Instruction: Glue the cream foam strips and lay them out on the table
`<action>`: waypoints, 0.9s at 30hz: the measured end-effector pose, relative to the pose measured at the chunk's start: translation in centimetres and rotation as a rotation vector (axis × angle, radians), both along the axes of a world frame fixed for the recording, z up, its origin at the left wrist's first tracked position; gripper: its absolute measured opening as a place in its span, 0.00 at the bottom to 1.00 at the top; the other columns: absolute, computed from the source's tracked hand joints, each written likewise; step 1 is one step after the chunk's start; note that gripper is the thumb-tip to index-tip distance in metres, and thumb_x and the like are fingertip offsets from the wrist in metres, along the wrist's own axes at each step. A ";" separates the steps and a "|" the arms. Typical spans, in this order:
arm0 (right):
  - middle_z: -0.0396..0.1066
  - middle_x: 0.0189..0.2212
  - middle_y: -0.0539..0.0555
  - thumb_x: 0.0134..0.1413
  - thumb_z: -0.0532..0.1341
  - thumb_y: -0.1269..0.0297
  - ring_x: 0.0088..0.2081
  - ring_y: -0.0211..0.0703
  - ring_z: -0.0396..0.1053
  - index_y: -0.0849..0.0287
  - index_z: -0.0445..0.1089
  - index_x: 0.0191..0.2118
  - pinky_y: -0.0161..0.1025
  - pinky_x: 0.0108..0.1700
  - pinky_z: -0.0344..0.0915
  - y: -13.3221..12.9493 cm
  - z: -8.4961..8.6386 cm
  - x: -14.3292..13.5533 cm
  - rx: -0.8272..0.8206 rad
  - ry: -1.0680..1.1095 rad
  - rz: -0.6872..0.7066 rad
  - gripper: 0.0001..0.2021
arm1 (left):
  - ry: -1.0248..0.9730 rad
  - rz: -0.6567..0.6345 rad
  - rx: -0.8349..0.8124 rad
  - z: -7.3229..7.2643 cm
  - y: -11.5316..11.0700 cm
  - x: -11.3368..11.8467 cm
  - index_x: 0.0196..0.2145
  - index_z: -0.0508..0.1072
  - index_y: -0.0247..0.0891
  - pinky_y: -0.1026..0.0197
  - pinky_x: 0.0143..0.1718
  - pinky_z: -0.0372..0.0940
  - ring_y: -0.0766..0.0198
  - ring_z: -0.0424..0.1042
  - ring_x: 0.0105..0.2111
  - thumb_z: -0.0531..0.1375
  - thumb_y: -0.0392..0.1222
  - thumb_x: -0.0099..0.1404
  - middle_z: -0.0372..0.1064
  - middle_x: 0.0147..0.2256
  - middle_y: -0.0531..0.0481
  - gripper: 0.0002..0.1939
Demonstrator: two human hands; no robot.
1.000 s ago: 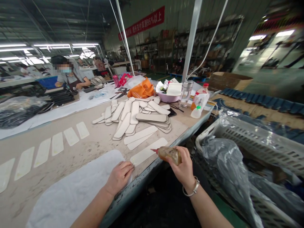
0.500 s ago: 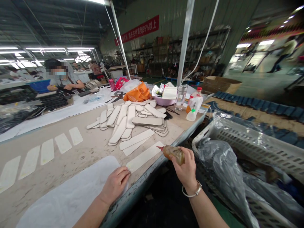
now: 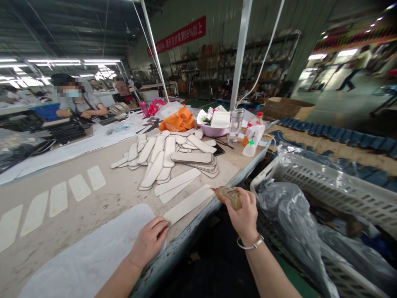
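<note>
We see the squeeze bottle (image 3: 228,198) lying tilted in our right hand (image 3: 246,213), its grip wrapped firmly round the body, with the red nozzle (image 3: 214,190) at the far end of a long pale strip (image 3: 189,203); we cannot tell whether the tip touches it. The strip lies flat along the near edge of the table (image 3: 120,186). Our left hand (image 3: 151,238) rests its fingers on the strip's other end, though we cannot tell whether its grip pinches it. Under our left forearm spreads a white sheet (image 3: 93,252). Just beyond our strip lie two overlapping pale strips (image 3: 176,184), then a neat stack (image 3: 192,157) beside a loose pile (image 3: 169,151). Five pale pieces (image 3: 58,199) form a row at left. Behind the pile sit an orange bag (image 3: 178,120) and a purple basin (image 3: 214,132).
</note>
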State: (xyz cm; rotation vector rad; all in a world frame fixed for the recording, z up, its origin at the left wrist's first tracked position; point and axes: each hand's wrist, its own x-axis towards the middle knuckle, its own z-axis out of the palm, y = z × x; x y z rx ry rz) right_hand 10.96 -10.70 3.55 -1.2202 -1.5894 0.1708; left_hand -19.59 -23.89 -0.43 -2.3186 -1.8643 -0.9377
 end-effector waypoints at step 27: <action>0.67 0.43 0.57 0.52 0.64 0.55 0.45 0.52 0.66 0.56 0.67 0.49 0.53 0.49 0.65 -1.1 0.1 0.7 -0.011 0.144 0.052 0.20 | 0.016 -0.029 -0.016 0.4 0.3 0.6 0.39 0.72 0.38 0.60 0.40 0.69 0.62 0.71 0.37 0.52 0.35 0.67 0.69 0.38 0.45 0.09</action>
